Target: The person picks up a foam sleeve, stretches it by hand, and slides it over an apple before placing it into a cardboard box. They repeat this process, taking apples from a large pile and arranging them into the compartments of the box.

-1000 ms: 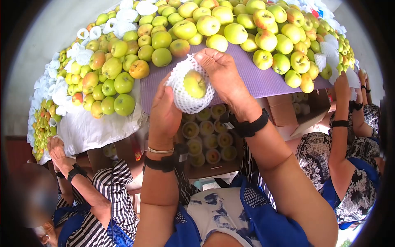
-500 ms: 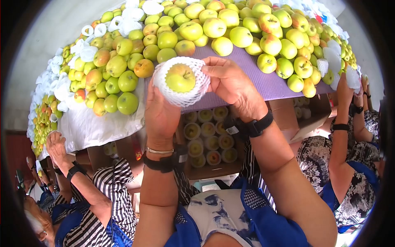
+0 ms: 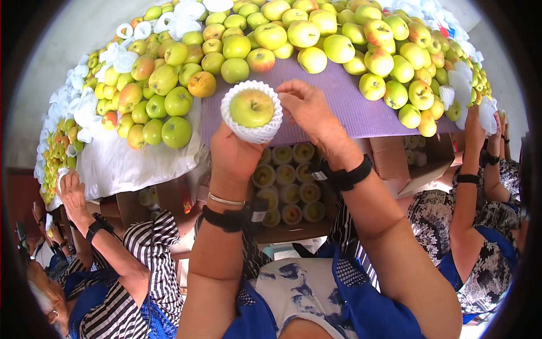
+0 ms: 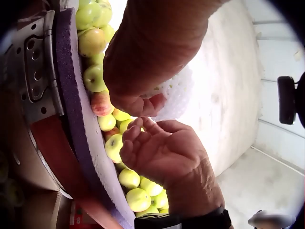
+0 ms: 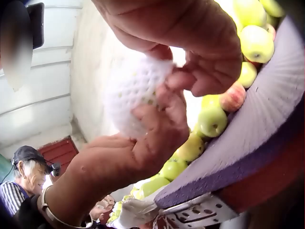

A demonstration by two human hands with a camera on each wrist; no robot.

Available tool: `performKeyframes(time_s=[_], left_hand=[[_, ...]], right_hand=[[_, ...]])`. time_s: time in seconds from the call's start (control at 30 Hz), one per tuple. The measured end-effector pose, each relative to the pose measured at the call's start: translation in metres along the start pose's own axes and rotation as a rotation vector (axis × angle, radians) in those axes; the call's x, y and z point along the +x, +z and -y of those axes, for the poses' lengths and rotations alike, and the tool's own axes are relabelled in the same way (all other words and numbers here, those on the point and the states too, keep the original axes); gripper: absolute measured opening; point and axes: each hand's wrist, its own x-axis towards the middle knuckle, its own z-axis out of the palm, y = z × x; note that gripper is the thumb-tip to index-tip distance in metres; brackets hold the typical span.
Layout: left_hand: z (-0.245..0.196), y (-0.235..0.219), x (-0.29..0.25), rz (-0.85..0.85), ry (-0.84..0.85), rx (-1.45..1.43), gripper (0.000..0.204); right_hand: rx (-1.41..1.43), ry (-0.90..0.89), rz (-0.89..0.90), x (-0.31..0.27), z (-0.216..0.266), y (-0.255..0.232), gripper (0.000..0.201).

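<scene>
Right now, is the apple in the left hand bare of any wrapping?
No, a white foam net surrounds the apple in the left hand.

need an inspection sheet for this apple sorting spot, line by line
surface: purple ribbed padding, with a white plastic sheet to its left
job's things: a round yellow-green apple sits in a white foam net sleeve, its top uncovered; loose round yellow-green apples, some blushed red, are heaped beyond
clutter: loose white foam net pieces among the heaped apples; an open brown cardboard box below the edge holds sleeved apples
grip, left: left hand holds the sleeved apple
grip, right: right hand close beside it; contact unclear
cables: nothing clearly seen
surroundings: a person in black-and-white stripes on the left, a person in black-and-white floral clothing on the right
</scene>
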Motion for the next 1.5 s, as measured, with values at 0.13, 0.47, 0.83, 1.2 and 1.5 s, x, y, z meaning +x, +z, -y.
performKeyframes(time_s=[0.13,0.47,0.83,1.2,1.5], left_hand=[[0.000,0.004,0.001,-0.035,0.006,0.040,0.039],[0.001,0.015,-0.001,-0.127,0.024,0.229,0.045],[-0.012,0.022,-0.008,-0.061,0.138,0.566,0.040],[-0.005,0.018,-0.006,-0.145,0.262,0.734,0.028],[-0.017,0.004,-0.006,-0.114,0.256,0.952,0.049]], right_hand=[[0.189,-0.202,0.215,-0.007,0.014,-0.008,0.041],[-0.425,-0.528,0.198,-0.016,0.003,0.010,0.089],[-0.059,-0.236,0.281,-0.011,0.009,-0.006,0.069],[0.382,-0.016,0.561,-0.007,-0.007,-0.002,0.044],[0.595,0.187,0.558,-0.003,-0.011,-0.002,0.040]])
